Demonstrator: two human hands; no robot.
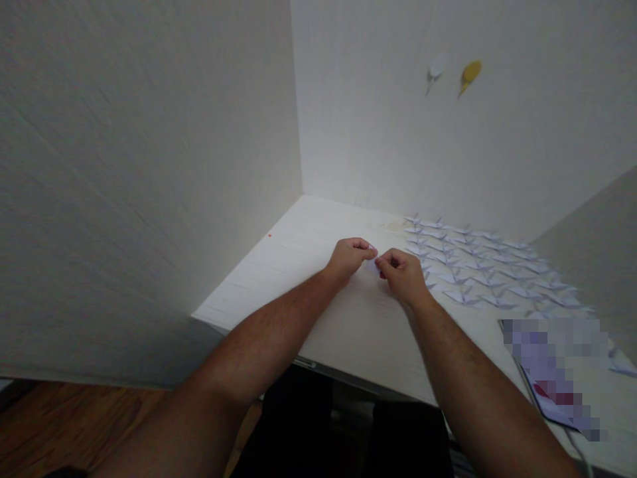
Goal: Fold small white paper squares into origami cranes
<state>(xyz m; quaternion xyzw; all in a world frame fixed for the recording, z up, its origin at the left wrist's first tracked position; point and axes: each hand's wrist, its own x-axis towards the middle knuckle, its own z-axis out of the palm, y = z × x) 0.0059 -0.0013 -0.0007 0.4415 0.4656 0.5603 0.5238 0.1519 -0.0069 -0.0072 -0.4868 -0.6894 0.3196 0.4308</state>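
Between my two hands is a small piece of white paper (371,263), mostly hidden by the fingers. My left hand (352,256) pinches it from the left with thumb and forefinger. From the right, my right hand (398,269) pinches the paper too, fingers curled in. Both hands are close together above the white tabletop (308,245). Just right of my right hand stand rows of several folded white paper cranes (468,262). The exact shape of the held paper is too small to make out.
A tablet-like device (552,378) with a blurred screen lies at the right, a cable (580,445) at its lower edge. Walls (223,133) enclose the table at left and back. White (438,66) and yellow (470,71) hooks are on the back wall. My legs (298,425) are below the front edge.
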